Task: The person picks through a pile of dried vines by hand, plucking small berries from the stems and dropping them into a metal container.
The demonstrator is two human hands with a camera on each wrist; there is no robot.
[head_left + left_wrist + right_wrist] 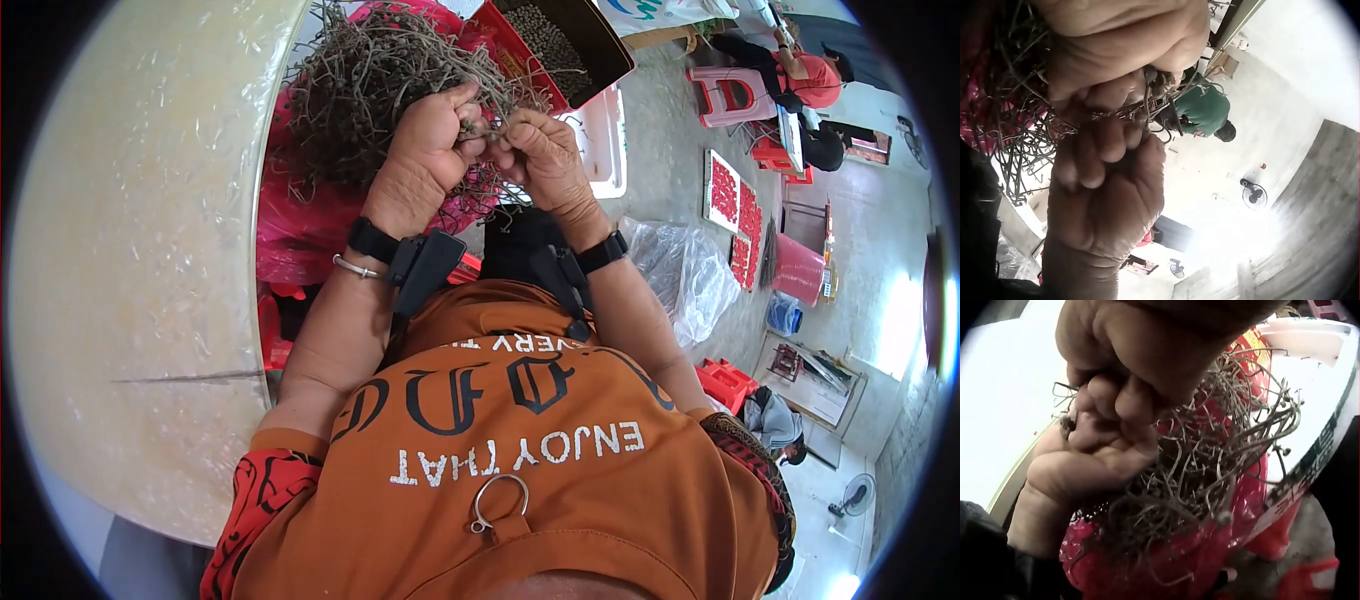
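Observation:
A large tangle of thin, wiry, grey-brown dried stems (365,95) with small knobs rises from a pink-red plastic bag (310,225). At its near right edge, my left hand (430,145) curls its fingers round a few stems. Close beside it, fingertips nearly meeting, my right hand (550,160) pinches stems between thumb and fingers. In the left wrist view, knobbed stem ends (1159,87) stick out between the two hands. The right wrist view shows a small dark knob (1067,425) at the left hand's fingers; the stems inside the fists are mostly hidden.
A red box (520,45) of small round grey-green pieces stands beyond the hands, by a white tray (605,150). To the left lies a pale tabletop (140,250). Clear plastic sheeting (680,275) lies at right; people sit farther off near a pink stool (735,95).

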